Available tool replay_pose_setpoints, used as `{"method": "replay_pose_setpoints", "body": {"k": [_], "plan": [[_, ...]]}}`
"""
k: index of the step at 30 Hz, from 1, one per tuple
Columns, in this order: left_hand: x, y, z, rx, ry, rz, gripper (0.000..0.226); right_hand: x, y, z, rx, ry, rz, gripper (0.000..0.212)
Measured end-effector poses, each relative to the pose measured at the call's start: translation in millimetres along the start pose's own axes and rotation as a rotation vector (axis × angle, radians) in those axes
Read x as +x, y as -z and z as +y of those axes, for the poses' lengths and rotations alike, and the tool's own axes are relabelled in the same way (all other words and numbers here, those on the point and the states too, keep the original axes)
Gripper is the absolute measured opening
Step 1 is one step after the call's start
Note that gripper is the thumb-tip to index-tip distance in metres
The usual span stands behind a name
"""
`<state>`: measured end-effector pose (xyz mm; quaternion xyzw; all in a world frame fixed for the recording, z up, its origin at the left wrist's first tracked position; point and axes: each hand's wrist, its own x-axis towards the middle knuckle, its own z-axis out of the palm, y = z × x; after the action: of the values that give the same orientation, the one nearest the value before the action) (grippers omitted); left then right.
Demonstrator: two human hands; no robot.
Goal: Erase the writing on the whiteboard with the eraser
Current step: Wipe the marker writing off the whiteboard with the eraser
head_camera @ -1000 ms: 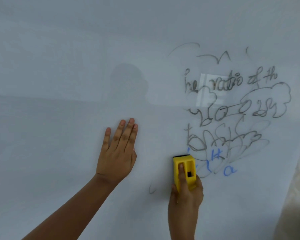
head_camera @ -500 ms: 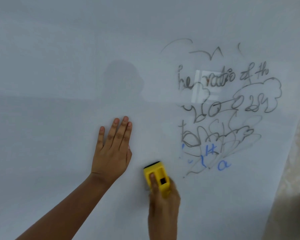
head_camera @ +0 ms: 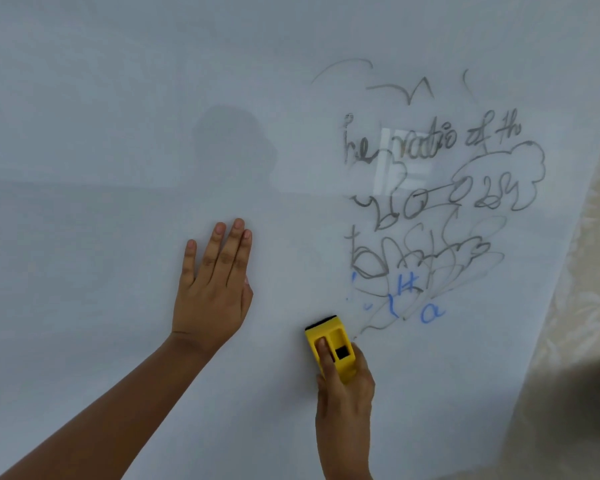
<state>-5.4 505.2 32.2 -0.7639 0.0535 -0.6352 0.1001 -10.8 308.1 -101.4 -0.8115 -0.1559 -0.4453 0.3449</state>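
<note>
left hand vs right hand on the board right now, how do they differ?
The left hand lies flat and open on the whiteboard, fingers together and pointing up; the right hand is closed around the yellow eraser. The left hand holds nothing; the right hand presses the eraser with one finger on top. The left hand sits on bare board; the right hand is lower, just below-left of the writing. Both are bare and reach up from below.

1. A pale cream wall [head_camera: 582,306], faintly patterned, fills the strip from 3 o'clock down to 5 o'clock.
2. A dark blurred shadow [head_camera: 589,382] lies across that wall near 4 o'clock.
3. A bright rectangular reflection of a window [head_camera: 400,169] shows toward 2 o'clock.
4. The light is soft and even, bluish over most of the view.
</note>
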Motion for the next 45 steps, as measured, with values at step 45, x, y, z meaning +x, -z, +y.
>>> {"method": "replay_pose_setpoints", "body": {"k": [45], "plan": [[-2.3, -12.4, 53.0, 0.095, 0.270, 0.052, 0.059, 96.2, 65.2, 84.9, -0.056, -0.347, 0.309, 0.055]]}}
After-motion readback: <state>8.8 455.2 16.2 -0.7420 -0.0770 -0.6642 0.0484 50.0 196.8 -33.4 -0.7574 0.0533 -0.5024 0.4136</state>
